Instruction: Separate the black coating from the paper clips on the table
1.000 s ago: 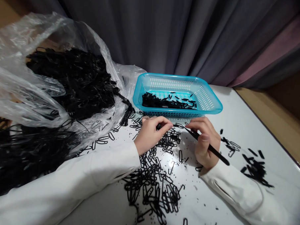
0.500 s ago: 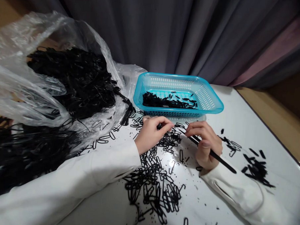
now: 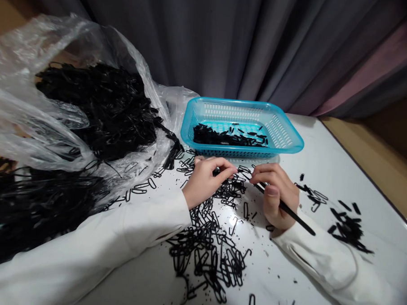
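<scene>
Right hand (image 3: 277,194): fingers are pinching a thin black stick (image 3: 285,209), its long axis slanting toward the table's right edge.
Left hand (image 3: 205,179): fingers are pinching a black loop (image 3: 238,172) beside the stick's tip, before the blue basket (image 3: 289,147).

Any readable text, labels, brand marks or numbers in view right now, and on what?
None can be read. The blue basket, the clear plastic bag, the white table and the black stick in the right hand show no print. The left hand rests on unmarked black loops.
</scene>
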Demonstrator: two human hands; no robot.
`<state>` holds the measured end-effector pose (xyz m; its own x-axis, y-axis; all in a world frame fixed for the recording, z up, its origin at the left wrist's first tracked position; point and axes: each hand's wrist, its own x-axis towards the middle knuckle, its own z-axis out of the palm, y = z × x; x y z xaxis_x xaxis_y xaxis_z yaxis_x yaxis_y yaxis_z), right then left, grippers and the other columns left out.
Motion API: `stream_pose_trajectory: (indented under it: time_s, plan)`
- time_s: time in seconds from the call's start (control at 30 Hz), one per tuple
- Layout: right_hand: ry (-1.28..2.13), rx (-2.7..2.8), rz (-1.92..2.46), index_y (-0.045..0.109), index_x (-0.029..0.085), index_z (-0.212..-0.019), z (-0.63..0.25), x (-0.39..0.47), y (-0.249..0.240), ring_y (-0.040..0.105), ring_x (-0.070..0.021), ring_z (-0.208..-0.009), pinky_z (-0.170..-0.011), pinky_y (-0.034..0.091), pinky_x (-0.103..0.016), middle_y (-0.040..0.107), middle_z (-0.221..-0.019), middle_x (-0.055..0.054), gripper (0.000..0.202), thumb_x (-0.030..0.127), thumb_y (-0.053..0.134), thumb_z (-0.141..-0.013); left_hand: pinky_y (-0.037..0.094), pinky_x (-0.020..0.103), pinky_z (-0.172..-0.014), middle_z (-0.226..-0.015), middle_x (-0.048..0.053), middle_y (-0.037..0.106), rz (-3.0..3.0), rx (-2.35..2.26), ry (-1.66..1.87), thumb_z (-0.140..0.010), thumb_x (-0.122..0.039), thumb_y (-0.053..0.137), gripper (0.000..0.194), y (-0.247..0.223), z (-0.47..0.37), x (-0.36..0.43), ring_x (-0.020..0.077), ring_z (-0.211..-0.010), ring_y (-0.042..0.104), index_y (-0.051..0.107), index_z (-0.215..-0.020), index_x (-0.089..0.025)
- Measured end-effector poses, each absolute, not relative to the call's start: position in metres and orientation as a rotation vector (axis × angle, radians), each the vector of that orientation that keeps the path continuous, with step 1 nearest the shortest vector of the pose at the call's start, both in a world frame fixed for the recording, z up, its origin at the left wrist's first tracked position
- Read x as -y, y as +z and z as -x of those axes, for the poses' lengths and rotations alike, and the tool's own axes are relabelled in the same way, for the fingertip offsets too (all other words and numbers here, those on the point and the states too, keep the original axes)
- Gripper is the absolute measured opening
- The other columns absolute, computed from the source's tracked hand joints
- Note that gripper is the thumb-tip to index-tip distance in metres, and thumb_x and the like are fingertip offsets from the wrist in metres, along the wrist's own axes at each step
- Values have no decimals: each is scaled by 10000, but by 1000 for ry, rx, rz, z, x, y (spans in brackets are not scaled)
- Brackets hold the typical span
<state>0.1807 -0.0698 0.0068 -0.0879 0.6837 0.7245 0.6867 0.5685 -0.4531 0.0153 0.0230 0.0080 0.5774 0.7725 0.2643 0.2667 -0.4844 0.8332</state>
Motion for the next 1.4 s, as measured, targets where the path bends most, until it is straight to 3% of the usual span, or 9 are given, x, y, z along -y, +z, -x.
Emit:
stream_pose_trajectory:
  time_s: [0.23, 0.47, 0.67, 1.1, 1.4]
  plan:
    - [30, 1889, 1153, 571, 186, -935, -180, 69, 7, 546, -164, -855, -732, 451, -320, 538, -941, -69, 344, 342, 272, -1005, 397, 346, -806, -752, -12, 702, -2003, -780, 791, -898, -264, 576, 212, 8, -14, -24, 147, -770, 629, 643, -717, -176]
    - [28, 1891, 1150, 573, 186, -927, -181, 67, 6, 551, -159, -855, -740, 462, -312, 547, -944, -76, 327, 327, 288, -1004, 307, 378, -875, -790, -38, 705, -2114, -857, 770, -899, -274, 586, 182, 8, -16, -21, 150, -809, 625, 647, -749, -192]
    - [-115, 1963, 1104, 562, 169, -910, -179, 69, 10, 571, -179, -839, -700, 484, -315, 565, -917, -110, 357, 298, 242, -1003, 243, 367, -842, -810, -62, 700, -2210, -933, 804, -906, -312, 583, 189, 7, -16, -18, 143, -807, 601, 636, -759, -206]
    - [-376, 2097, 899, 520, 163, -762, -174, 71, 13, 519, -192, -689, -567, 447, -338, 584, -778, -119, 395, 292, 229, -996, 253, 371, -834, -745, -58, 693, -2139, -1015, 838, -876, -273, 607, 207, 5, -16, -20, 137, -741, 605, 612, -691, -179]
    - [-249, 2079, 960, 536, 168, -837, -177, 73, 16, 551, -189, -785, -638, 485, -324, 546, -843, -107, 388, 318, 219, -1003, 255, 410, -891, -807, -42, 707, -2088, -867, 797, -881, -290, 611, 155, 8, -16, -21, 164, -829, 618, 662, -759, -209]
